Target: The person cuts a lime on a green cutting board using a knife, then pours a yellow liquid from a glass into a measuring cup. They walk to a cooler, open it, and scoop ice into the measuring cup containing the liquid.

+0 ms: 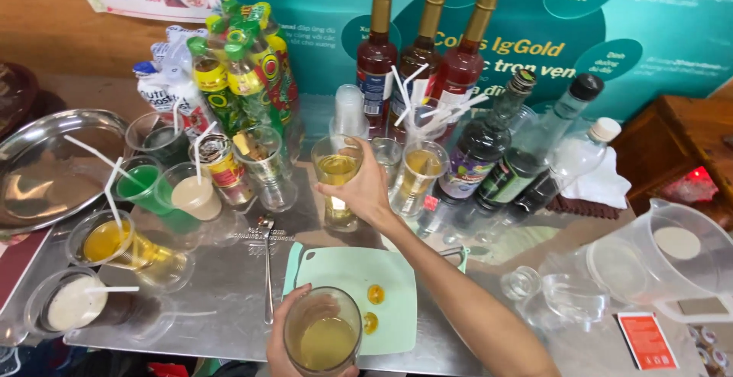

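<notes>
My right hand (365, 186) has its fingers wrapped around a tall glass (337, 178) of pale yellow liquid, standing on the metal counter (221, 301) among other glasses. My left hand (284, 339) grips a second glass (323, 341) of yellow-green liquid near the counter's front edge, just over a pale green cutting board (347, 274). Behind stand three syrup bottles (418, 56) with gold caps. Cups with straws (107, 240) sit to the left, a clear jug (657, 262) to the right.

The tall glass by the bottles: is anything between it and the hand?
No. The right hand already wraps its fingers around the tall glass of yellow drink, so nothing sits between them.
</notes>
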